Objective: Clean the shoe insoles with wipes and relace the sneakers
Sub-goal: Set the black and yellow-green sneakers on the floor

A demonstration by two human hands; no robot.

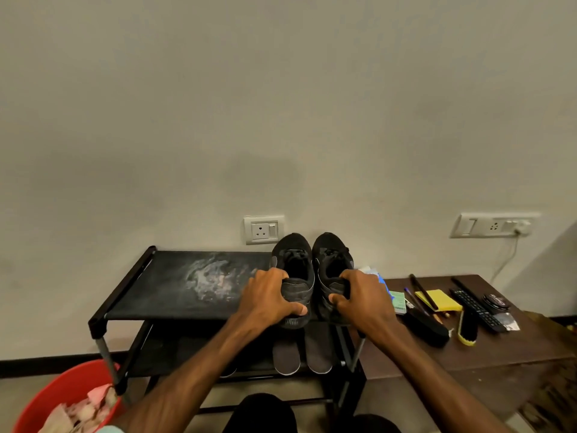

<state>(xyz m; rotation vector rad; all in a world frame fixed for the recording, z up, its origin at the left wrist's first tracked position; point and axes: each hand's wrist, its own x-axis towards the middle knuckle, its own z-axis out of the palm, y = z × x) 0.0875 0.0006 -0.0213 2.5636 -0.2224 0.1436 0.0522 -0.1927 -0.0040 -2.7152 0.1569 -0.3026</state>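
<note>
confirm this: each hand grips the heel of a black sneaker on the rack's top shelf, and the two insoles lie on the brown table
Not quite. The head view shows the two insoles on the rack's lower shelf, under the sneakers, not on the brown table. The rest holds: the left hand and right hand each grip a sneaker heel on the top shelf.
</note>
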